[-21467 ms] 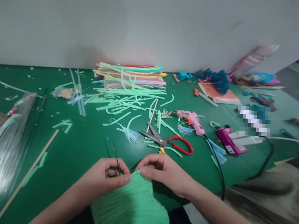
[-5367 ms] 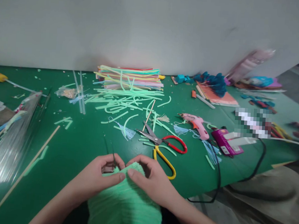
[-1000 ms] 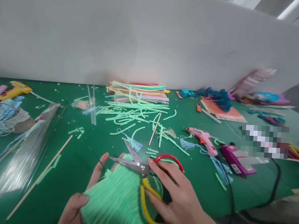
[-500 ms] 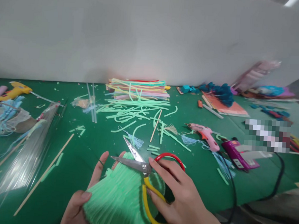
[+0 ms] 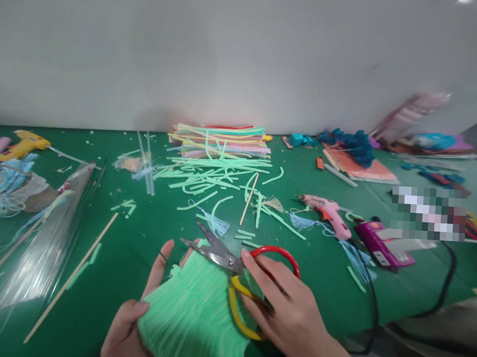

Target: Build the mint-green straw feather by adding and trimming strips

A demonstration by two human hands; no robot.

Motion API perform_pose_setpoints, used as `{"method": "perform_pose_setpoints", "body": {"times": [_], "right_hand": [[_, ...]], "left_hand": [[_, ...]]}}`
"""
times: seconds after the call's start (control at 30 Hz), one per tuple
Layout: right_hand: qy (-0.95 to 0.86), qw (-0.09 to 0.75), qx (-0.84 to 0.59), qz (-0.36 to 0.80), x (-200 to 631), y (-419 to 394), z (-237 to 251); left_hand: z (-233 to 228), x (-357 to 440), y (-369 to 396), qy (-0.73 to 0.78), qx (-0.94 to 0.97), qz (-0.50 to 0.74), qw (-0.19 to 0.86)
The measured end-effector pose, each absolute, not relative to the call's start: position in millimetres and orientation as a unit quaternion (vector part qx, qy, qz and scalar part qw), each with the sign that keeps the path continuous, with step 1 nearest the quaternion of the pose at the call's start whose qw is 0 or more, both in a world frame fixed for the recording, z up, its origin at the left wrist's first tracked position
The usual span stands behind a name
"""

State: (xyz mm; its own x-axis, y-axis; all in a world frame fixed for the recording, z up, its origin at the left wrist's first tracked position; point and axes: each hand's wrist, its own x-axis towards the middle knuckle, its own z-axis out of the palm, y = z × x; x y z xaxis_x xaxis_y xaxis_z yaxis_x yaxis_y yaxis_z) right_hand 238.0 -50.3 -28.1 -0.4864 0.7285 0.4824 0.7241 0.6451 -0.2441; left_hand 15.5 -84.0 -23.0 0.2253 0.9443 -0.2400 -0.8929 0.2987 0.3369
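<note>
Low in the middle, my left hand (image 5: 132,323) supports a mint-green pleated fan shape (image 5: 193,316) that looks made of fuzzy pipe cleaners laid side by side. The thumb lies on its left edge and the fingers reach behind it. My right hand (image 5: 290,316) grips scissors (image 5: 229,261) with one red and one yellow handle. The blades are parted over the fan's upper edge and point up and left. Part of the fan's right side is hidden behind the scissors and hand.
Loose green pipe cleaners (image 5: 206,176) lie before a multicoloured bundle (image 5: 220,142) at the wall. To the right are a pink glue gun (image 5: 329,213) and a purple device (image 5: 382,244) with a black cable. Leftward lie a yellow glue gun (image 5: 24,145), a wooden stick (image 5: 73,273) and clear plastic sleeves (image 5: 44,242).
The scissor blades have come closer together, and the yellow handle has moved up toward the red one. The fan and my left hand have shifted slightly right.
</note>
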Motion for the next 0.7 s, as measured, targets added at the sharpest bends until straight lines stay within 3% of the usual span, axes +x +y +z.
{"method": "perform_pose_setpoints", "body": {"times": [0.27, 0.5, 0.7], "right_hand": [[-0.866, 0.275, -0.417, 0.009, 241.6, -46.9, -28.3], [-0.876, 0.25, -0.401, -0.098, 245.5, -30.2, -23.2], [-0.899, 0.21, -0.36, -0.133, 244.0, -16.3, -19.7]], "left_hand": [[-22.1, 15.2, -85.2, 0.218, 0.045, 0.592, 0.775], [-12.8, 18.9, -83.0, 0.223, -0.035, 0.577, 0.785], [-25.5, 18.3, -82.9, 0.207, 0.004, 0.593, 0.778]]}}
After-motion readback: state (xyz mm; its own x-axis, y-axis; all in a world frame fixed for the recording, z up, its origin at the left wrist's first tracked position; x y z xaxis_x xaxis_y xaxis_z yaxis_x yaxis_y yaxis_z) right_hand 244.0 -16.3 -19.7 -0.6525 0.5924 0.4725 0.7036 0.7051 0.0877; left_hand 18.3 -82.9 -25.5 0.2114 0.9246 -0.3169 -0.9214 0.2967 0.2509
